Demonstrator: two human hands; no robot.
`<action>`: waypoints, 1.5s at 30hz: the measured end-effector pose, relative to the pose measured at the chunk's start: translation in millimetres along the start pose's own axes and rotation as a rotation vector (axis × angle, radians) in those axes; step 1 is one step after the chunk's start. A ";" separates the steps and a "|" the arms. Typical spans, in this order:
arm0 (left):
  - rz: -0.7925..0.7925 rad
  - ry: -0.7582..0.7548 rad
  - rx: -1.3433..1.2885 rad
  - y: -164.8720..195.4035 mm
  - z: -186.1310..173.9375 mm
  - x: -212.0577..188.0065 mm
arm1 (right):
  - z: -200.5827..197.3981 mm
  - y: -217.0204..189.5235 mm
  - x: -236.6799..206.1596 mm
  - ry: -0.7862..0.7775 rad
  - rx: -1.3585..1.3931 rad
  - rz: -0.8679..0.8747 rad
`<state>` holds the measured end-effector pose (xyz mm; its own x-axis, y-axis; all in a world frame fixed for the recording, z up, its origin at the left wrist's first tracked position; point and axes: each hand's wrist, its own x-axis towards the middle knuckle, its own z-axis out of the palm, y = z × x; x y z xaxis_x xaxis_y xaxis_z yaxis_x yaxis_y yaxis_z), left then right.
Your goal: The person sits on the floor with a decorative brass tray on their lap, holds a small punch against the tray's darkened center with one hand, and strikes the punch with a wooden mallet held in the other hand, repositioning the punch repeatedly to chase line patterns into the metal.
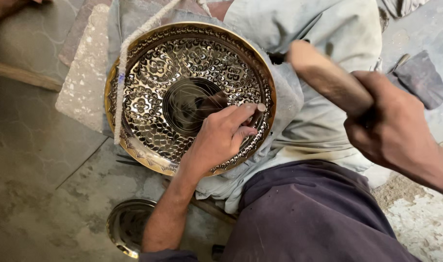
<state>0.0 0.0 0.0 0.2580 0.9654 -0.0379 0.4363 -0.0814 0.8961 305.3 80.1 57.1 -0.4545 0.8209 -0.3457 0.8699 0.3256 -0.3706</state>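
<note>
Brass plate (182, 63), round, deep-rimmed and cut all over with fine floral scrollwork, rests tilted against the lap of a seated person on a stone floor (41, 194). A pale cord (129, 53) runs down across its left rim. The left hand (221, 136) lies on the plate's lower right rim, its fingers (245, 114) pinched together around a thin dark tool (256, 117), only a short length of which shows, so its tip cannot be made out. The right hand (396, 126) is raised well to the right of the plate, fingers clamped around the wooden handle of a mallet (328, 80); the handle's long axis slants up and left, towards the spot where the left hand holds the tool. The left hand is touching the plate, the right well apart from it. Between them lies only the grey cloth (318, 116) draped over the person's legs, above dark trousers (309, 213). A smaller dull metal dish (126, 225) sits on the floor below the plate, beside the left forearm. A speckled slab of stone (85, 73) lies behind the plate on the left, and a dark rag (420, 77) lies on the floor at far right.
</note>
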 end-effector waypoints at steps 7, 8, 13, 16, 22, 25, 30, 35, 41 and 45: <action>0.044 0.030 0.043 8.1 2.9 -30.1 | 3.6 -19.7 -22.5 0.088 -0.292 -0.148; 0.058 0.036 0.050 10.1 5.3 -31.9 | 5.0 -17.2 -25.1 0.024 -0.443 -0.131; 0.053 0.047 0.027 28.3 14.2 -49.0 | 2.0 0.3 -42.4 0.172 0.029 -0.214; -0.007 -0.008 0.045 37.8 19.9 -51.1 | 1.5 15.0 -51.5 0.225 -0.094 -0.237; -0.005 -0.034 0.044 43.6 22.2 -51.3 | 15.8 0.1 -57.3 0.007 -0.109 -0.059; -0.027 0.057 -0.055 47.7 34.2 -52.4 | 14.2 19.4 -64.0 0.077 -0.277 -0.159; -0.043 0.088 -0.139 39.7 44.3 -54.5 | 8.4 22.7 -60.9 0.226 -0.327 -0.121; -0.030 0.253 -0.142 33.7 46.9 -61.0 | 6.9 -19.7 -47.4 -0.253 0.143 0.358; -0.125 0.779 -0.308 25.5 -3.1 -88.7 | 37.0 -75.8 -18.5 -0.362 0.803 0.067; -0.078 0.998 -0.130 22.0 -46.9 -95.6 | 37.8 -91.7 -3.0 -0.243 0.838 0.048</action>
<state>-55.5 -82.4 44.1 -0.6330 0.7376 0.2353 0.3080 -0.0390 0.9506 219.6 30.1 59.6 -0.5323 0.6710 -0.5162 0.5052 -0.2375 -0.8297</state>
